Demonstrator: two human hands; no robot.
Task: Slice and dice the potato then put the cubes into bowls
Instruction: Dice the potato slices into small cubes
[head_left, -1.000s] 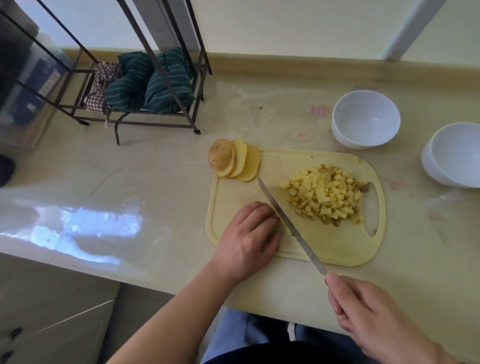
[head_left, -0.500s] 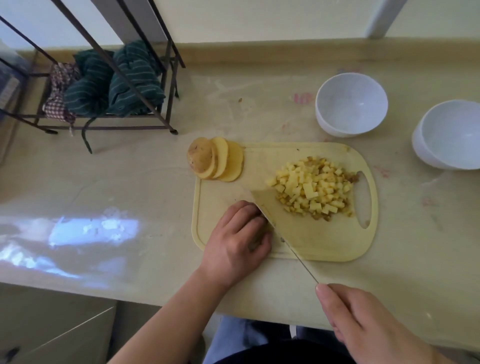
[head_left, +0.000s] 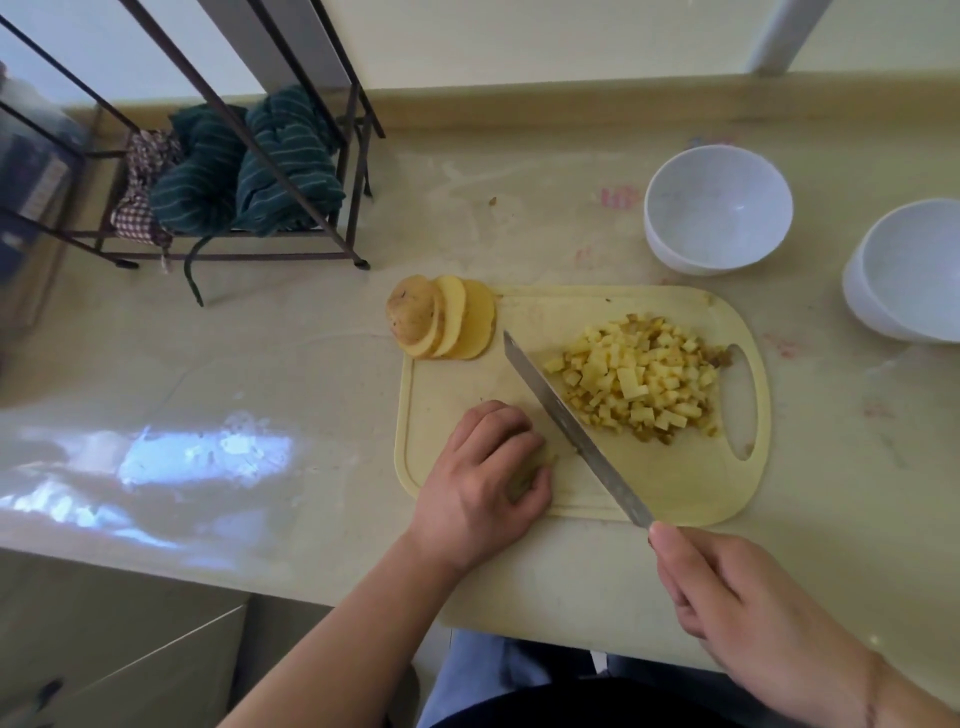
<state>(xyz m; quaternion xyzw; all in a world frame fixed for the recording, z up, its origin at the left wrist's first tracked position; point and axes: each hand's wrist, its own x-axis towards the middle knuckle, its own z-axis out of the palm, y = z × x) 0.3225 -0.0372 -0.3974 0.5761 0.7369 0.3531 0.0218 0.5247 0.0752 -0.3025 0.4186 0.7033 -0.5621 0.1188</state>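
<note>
A person's left hand (head_left: 480, 483) rests knuckles-up on the near-left part of a pale yellow cutting board (head_left: 691, 483) on a glossy beige counter (head_left: 291, 364). Its fingers are curled over something only partly visible beneath them, and what it is cannot be told. The right hand (head_left: 737, 618), off the board's near edge, has its grip clamped on the handle of a kitchen knife (head_left: 571, 431), thumb laid along the top. The blade slants across the middle of the board, its tip pointing toward the far-left corner and its edge just right of the left hand's fingertips.

A heap of diced potato cubes (head_left: 636, 382) lies on the right half of the board, just beside the blade and next to the oval handle cutout. At the board's far-left corner, a fan of potato slices (head_left: 441, 325) leans together, the skin-covered end piece outermost, partly overhanging the board onto the counter.

Beyond the board's far-right corner sit two white bowls: the nearer bowl (head_left: 719, 208) close to the board's far edge, the second bowl (head_left: 909, 270) farther right at the frame's edge. Well to the left of the board, a dark wire rack (head_left: 358, 260) holds a green striped cloth (head_left: 249, 166) and a checked cloth (head_left: 137, 197).
</note>
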